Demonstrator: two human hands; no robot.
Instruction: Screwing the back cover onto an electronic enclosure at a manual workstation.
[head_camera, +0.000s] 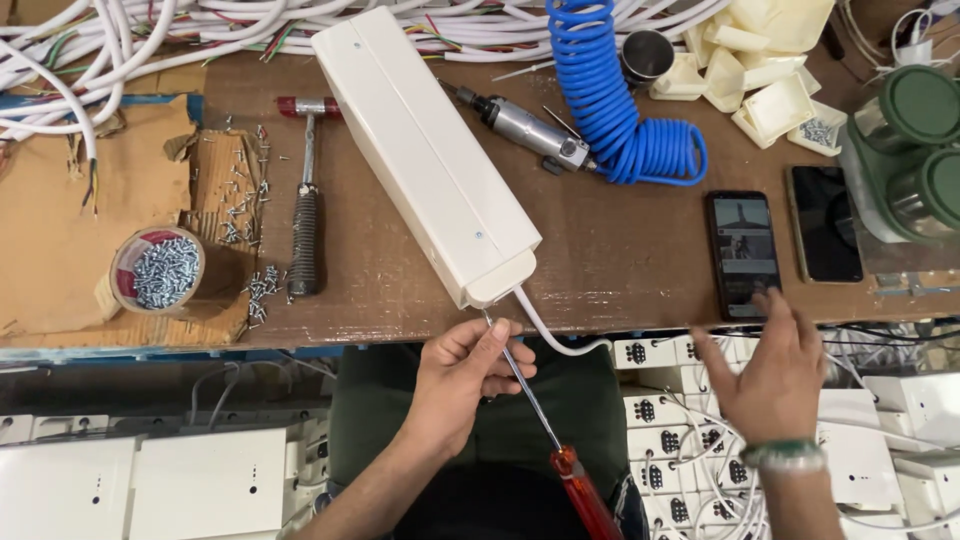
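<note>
Left of frame: a tape roll (158, 270) filled with screws sits on cardboard; loose screws (245, 215) and a hammer (306, 200) lie beside it.
Centre: the long white casing (425, 150) lies diagonally on the wooden bench (620, 250), its white cable (545, 330) trailing off the near end.
Left hand (462, 385): fingers closed around the shaft of the red-handled screwdriver (545, 420), tip touching the casing's near end.
Right hand (775, 375): open, fingers spread, holding nothing, just below a lit phone (743, 250).
Progress: the casing looks closed, one screw visible on top; judging by the tip's place, end fastening remains.
</note>
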